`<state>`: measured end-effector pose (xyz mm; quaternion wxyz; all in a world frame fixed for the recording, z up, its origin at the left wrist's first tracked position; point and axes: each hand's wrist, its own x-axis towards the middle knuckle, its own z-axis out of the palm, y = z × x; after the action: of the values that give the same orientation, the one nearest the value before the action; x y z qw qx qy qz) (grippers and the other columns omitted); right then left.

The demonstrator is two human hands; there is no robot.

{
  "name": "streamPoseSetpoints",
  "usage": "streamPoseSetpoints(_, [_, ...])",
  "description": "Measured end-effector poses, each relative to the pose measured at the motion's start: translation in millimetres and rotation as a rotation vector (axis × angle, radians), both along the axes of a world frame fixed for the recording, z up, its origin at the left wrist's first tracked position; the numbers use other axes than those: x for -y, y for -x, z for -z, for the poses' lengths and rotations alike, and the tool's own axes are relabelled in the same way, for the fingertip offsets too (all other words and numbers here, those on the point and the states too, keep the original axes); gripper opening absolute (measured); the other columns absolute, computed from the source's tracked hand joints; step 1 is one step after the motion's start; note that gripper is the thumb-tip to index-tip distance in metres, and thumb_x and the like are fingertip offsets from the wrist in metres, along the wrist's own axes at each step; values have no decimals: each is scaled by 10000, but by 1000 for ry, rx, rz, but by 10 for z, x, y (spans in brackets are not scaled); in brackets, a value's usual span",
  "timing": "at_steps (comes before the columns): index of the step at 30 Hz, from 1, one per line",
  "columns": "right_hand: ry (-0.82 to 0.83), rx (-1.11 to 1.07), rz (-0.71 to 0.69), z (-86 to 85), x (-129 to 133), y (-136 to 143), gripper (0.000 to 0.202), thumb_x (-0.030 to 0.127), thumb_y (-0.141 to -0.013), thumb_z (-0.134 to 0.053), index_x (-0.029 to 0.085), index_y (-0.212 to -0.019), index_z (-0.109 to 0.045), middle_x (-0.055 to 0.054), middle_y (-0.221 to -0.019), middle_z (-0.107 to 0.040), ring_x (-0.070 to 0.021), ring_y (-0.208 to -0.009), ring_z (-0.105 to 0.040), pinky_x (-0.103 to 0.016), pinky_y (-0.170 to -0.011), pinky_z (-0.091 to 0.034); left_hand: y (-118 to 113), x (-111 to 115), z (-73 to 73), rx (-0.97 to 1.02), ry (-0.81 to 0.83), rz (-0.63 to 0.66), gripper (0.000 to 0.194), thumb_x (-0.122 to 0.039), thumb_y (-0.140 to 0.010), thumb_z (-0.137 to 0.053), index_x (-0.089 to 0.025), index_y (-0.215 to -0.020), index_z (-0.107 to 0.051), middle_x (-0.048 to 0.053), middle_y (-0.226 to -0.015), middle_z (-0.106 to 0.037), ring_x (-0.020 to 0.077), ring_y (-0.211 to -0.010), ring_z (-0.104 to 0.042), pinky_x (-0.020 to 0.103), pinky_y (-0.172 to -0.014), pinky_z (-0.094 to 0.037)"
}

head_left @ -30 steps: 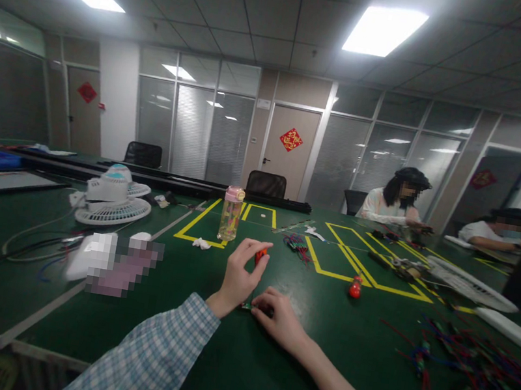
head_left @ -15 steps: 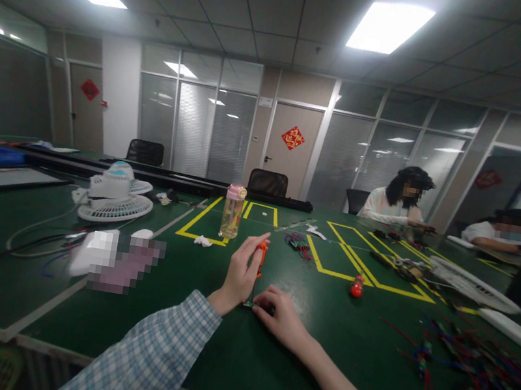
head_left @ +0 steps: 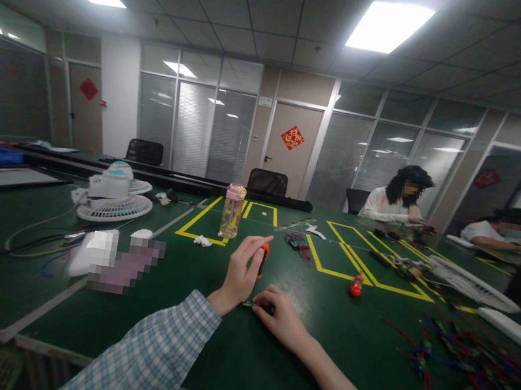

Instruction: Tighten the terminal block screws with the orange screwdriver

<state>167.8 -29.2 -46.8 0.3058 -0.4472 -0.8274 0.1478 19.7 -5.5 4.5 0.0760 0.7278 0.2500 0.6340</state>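
Observation:
My left hand (head_left: 241,271) is closed around the orange and black handle of a screwdriver (head_left: 263,263), which stands nearly upright. Its thin shaft runs down to a small green circuit board (head_left: 248,304) lying on the table. Whether the tip sits in a screw is too small to tell. My right hand (head_left: 280,315) rests low on the tabletop, its fingertips pinching the board's right end. Part of the handle is hidden behind the left fingers.
On the green table (head_left: 160,331) a pink-lidded bottle (head_left: 232,213) stands beyond my left hand. A white fan (head_left: 115,205) lies left. Wired boards (head_left: 466,359) are heaped at right, behind them a red object (head_left: 356,285). A co-worker (head_left: 401,194) sits across, others farther right.
The screwdriver handle has turned or tilted slightly between my left fingers, which have shifted a little. My right hand and the circuit board stay in place.

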Motion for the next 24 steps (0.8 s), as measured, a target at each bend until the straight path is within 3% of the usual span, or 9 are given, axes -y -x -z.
streamPoseSetpoints(7, [1, 10, 4, -12, 5, 2, 135, 131, -798, -590, 166, -863, -703, -36, -829, -592, -140, -727, -573, -232, -669, -444, -8, -13, 12, 32, 5, -2, 286, -213, -946, -395, -195, -1142, -602, 72, -1053, -635, 178, -989, -586, 330, -884, -465])
streamPoseSetpoints(14, [-6, -1, -7, -8, 2, 0, 137, 125, -799, -582, 163, -853, -702, -34, -820, -590, -137, -714, -568, -235, -671, -443, -21, 3, -3, 24, -46, -104, 211, -238, -874, -557, -211, -1069, -632, 32, -901, -526, 150, -858, -543, 283, -792, -465])
streamPoseSetpoints(20, [8, -4, 3, 23, -16, -11, 128, 149, -807, -586, 167, -858, -702, -35, -826, -589, -137, -720, -571, -233, -664, -444, -4, -11, 14, -4, 6, -14, 326, -214, -960, -352, -206, -1191, -582, 71, -1054, -590, 166, -965, -562, 308, -857, -460])
streamPoseSetpoints(24, [4, -12, -7, 14, -10, -13, 131, 138, -802, -583, 164, -856, -699, -36, -831, -591, -138, -723, -573, -233, -665, -445, 0, -14, 13, 7, -3, -8, 312, -208, -956, -361, -193, -1174, -584, 76, -1058, -605, 174, -986, -562, 320, -874, -454])
